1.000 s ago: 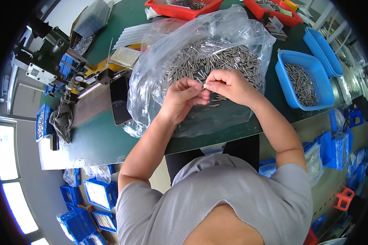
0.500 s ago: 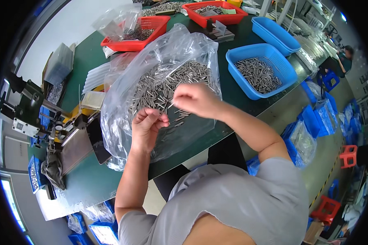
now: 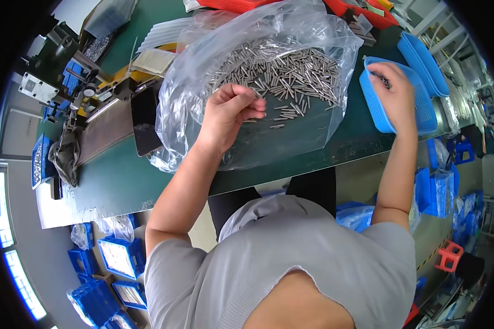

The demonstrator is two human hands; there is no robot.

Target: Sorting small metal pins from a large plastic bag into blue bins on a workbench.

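Note:
Small metal pins (image 3: 307,74) lie in a loose heap on a clear plastic bag (image 3: 173,104) spread over the green table. My left hand (image 3: 229,112) is over the heap's near side, fingers curled and thumb pressed to the fingertips. Whatever is in that pinch is too small to make out. Over at the right, my right hand (image 3: 394,93) reaches into the blue basket (image 3: 427,115), fingers bent downward and their tips mostly hidden. Some dark metal pieces show beside its fingers, and the hand covers most of the basket's contents.
A second blue basket (image 3: 422,60) stands just beyond the first. Red baskets (image 3: 362,11) sit along the far edge. To the left are a dark flat panel (image 3: 145,120), a metal fixture (image 3: 38,85) and a small blue bin of parts (image 3: 40,159). Blue crates (image 3: 121,255) stand on the floor.
My right hand has gone from the pin heap to the blue basket at the right. My left hand stays pinched over the heap. The whole view has shifted.

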